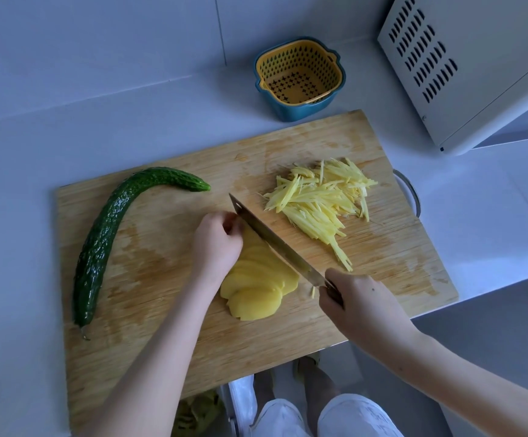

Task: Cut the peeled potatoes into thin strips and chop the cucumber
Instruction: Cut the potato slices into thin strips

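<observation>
1. Slices (256,288) of potato are lying fanned and overlapping on the board (287,335), nearest the person. They are looking thin, wet and slippery, likely to slide over one another, so pressing down from above close to the cut is probably the safest hold.
2. Right hand (357,302) is gripping the knife (275,244) by its handle, fingers wrapped round it, just right of the fan.
3. Left hand (217,244) is holding down the fan's far end, fingers (232,223) curled under and knuckles touching the blade's flat side; the fingertips are hidden.
4. Blade is lying diagonally along the fan's right edge.
5. Strips (319,200) are lying heaped beyond the blade, light and bendy-looking.
6. Cucumber (105,241) is lying whole at the board's left; firm, bumpy and curved, it is likely to roll.
7. Basket (300,77) is sitting on the bench (130,105) past the board.
</observation>
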Motion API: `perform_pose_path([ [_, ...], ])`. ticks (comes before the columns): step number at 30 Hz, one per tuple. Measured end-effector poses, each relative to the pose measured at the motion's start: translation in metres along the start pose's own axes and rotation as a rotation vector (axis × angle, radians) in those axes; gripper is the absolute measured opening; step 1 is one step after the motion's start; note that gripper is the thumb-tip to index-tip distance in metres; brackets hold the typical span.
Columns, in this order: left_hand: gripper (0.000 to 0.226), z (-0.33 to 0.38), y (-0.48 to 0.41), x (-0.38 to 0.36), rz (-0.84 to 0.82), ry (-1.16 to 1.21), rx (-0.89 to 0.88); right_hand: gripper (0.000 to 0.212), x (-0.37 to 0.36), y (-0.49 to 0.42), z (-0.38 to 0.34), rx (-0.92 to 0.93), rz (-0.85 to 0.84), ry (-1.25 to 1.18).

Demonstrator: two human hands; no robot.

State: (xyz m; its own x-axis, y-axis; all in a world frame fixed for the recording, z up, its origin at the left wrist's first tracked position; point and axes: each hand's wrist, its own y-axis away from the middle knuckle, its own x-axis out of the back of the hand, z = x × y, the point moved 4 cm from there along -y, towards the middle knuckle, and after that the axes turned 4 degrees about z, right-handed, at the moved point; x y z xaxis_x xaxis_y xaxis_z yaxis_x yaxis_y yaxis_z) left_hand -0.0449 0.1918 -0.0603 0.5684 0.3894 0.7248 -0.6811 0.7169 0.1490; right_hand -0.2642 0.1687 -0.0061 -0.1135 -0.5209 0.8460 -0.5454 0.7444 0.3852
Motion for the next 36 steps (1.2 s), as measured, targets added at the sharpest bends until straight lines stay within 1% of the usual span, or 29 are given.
perform_pose_path([
  [5,0.015,-0.002,0.005,-0.002,-0.068,0.173,0.103,0.036,0.002,0.002,0.006,-0.02,0.025,-0.007],
  [7,0.015,0.001,0.007,-0.004,-0.094,0.171,0.107,0.038,0.0,-0.001,0.004,-0.022,0.029,-0.015],
  [9,0.013,0.003,0.009,-0.006,-0.077,0.134,0.065,0.039,-0.002,-0.001,0.002,-0.021,0.022,-0.017],
  [10,0.012,0.004,0.011,-0.005,-0.036,0.114,0.033,0.039,-0.002,-0.001,0.002,-0.025,0.026,-0.022],
  [11,0.011,0.004,0.015,-0.004,0.039,0.075,-0.017,0.039,-0.002,0.001,0.002,-0.033,0.034,-0.03],
  [13,0.012,0.005,0.025,-0.005,0.229,-0.06,-0.166,0.038,0.0,0.005,-0.001,-0.058,0.051,-0.063],
  [14,0.013,0.007,0.03,-0.008,0.292,-0.115,-0.232,0.038,0.002,0.008,-0.003,-0.067,0.058,-0.079],
  [15,0.015,0.009,0.034,-0.012,0.32,-0.142,-0.281,0.038,0.003,0.011,-0.006,-0.07,0.061,-0.086],
  [18,0.017,0.011,0.038,-0.027,0.307,-0.134,-0.351,0.038,0.004,0.019,-0.014,-0.065,0.057,-0.092],
  [22,0.014,0.008,0.037,-0.034,0.317,-0.081,-0.342,0.036,-0.001,0.024,-0.018,-0.078,0.031,-0.068],
  [28,0.023,0.01,0.035,-0.037,0.274,-0.106,-0.29,0.037,0.003,0.035,-0.019,-0.118,-0.019,0.04],
  [31,0.013,0.009,0.035,-0.036,0.269,-0.117,-0.286,0.032,0.003,0.036,-0.021,-0.129,-0.037,0.102],
  [33,0.007,0.008,0.035,-0.037,0.267,-0.124,-0.283,0.023,0.003,0.035,-0.024,-0.119,-0.034,0.125],
  [36,0.007,0.006,0.035,-0.038,0.254,-0.133,-0.29,0.02,0.004,0.034,-0.027,-0.111,-0.037,0.171],
])
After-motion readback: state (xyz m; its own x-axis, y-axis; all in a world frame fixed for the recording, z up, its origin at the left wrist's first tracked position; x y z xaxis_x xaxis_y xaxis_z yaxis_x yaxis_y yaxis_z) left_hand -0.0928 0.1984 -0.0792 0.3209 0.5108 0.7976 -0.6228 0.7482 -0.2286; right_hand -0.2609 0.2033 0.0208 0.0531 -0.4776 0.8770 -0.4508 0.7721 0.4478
